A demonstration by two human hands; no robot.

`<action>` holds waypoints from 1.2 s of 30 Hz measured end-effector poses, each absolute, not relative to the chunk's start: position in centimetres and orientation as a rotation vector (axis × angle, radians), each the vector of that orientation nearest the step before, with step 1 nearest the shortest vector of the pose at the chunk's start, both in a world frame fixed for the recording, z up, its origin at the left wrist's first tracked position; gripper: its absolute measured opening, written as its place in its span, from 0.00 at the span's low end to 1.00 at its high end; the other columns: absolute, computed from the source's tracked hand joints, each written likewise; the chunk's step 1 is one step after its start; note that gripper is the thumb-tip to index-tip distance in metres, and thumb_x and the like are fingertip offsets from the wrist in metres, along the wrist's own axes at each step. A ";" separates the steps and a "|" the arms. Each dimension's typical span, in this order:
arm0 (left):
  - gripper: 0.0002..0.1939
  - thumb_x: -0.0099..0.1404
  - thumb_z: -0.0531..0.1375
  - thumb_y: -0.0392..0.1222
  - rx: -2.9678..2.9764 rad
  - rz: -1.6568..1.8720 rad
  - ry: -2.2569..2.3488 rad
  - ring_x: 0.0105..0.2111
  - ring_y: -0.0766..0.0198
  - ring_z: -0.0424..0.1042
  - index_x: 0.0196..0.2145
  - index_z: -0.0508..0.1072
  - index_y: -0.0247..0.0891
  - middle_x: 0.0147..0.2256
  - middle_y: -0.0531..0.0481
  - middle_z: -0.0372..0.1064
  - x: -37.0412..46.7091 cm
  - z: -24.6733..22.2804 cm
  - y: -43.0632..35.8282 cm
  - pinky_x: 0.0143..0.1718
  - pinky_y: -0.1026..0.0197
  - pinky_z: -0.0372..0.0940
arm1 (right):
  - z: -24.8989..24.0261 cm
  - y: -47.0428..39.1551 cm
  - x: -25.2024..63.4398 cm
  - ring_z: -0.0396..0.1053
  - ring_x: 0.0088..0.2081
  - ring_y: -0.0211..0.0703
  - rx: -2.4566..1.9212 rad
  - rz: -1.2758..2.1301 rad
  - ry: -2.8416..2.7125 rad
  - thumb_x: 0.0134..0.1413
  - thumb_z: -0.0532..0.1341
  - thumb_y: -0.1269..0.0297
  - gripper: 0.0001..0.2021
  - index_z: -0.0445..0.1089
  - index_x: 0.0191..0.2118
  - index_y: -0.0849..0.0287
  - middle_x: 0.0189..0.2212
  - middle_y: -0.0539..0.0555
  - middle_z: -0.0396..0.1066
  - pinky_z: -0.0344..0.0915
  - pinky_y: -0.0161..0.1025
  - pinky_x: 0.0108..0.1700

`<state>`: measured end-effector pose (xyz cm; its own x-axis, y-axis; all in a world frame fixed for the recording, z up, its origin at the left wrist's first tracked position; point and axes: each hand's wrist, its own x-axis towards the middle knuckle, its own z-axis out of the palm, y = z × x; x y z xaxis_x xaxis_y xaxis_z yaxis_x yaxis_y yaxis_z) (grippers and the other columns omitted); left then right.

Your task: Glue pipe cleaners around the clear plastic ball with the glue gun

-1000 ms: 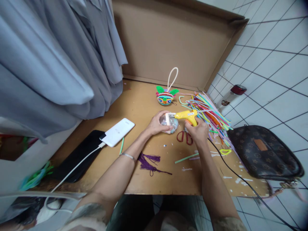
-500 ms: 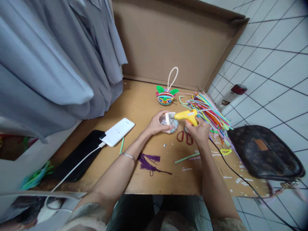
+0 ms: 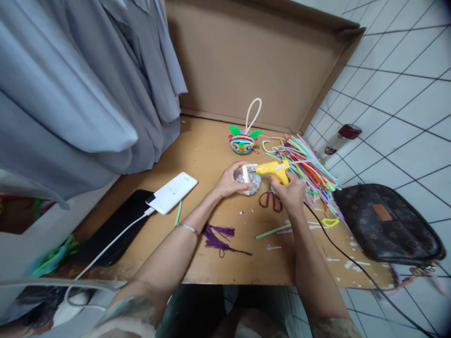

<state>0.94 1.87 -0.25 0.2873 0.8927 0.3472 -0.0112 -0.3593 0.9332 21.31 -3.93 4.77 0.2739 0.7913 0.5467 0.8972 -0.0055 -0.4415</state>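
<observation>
My left hand [image 3: 230,180] is wrapped round a clear, roundish ball [image 3: 254,183] with pale bits inside and a white strip across it. In my right hand [image 3: 291,190] is a yellow glue gun [image 3: 273,168], its nozzle pointing left against the strip on the ball. Red-handled scissors [image 3: 276,203] lie just below the gun, their blades partly hidden by my right hand. Beyond the ball stands a colourful animal-face ornament [image 3: 242,143] with green ears and a white loop.
A heap of coloured pipe cleaners [image 3: 310,164] lies at the right, beside a brown bag [image 3: 387,225] and a bottle [image 3: 340,141]. Purple tassels [image 3: 218,238] are near the front. A white phone [image 3: 172,192] on a cable rests at left. Cardboard [image 3: 246,61] stands behind.
</observation>
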 end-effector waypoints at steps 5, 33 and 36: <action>0.39 0.43 0.74 0.44 1.629 1.220 0.845 0.51 0.52 0.72 0.53 0.71 0.36 0.53 0.41 0.71 1.0 -0.3 1.9 0.55 0.53 0.66 | 4.5 -3.8 21.3 0.54 0.23 0.37 -1.810 -0.207 -1.533 0.47 0.59 0.48 0.16 0.65 0.23 0.56 0.20 0.49 0.64 0.49 0.37 0.28; 0.40 0.43 0.74 0.45 1.644 1.202 0.862 0.53 0.50 0.71 0.55 0.70 0.36 0.54 0.40 0.70 0.9 -0.3 1.9 0.57 0.51 0.65 | 4.7 -4.1 21.2 0.52 0.23 0.37 -1.799 -0.236 -1.548 0.48 0.58 0.48 0.16 0.64 0.23 0.56 0.21 0.49 0.63 0.48 0.37 0.29; 0.40 0.43 0.74 0.45 1.644 1.209 0.857 0.53 0.50 0.71 0.54 0.70 0.36 0.54 0.40 0.70 0.9 -0.3 1.9 0.57 0.50 0.65 | 4.7 -4.1 21.2 0.52 0.23 0.37 -1.817 -0.246 -1.554 0.48 0.59 0.49 0.16 0.65 0.23 0.56 0.20 0.49 0.63 0.48 0.37 0.29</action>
<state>0.93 1.87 -0.26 0.2830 0.8973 0.3389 0.0226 -0.3595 0.9329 21.18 -4.08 4.72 0.2549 0.7815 0.5694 0.9192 -0.0130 -0.3937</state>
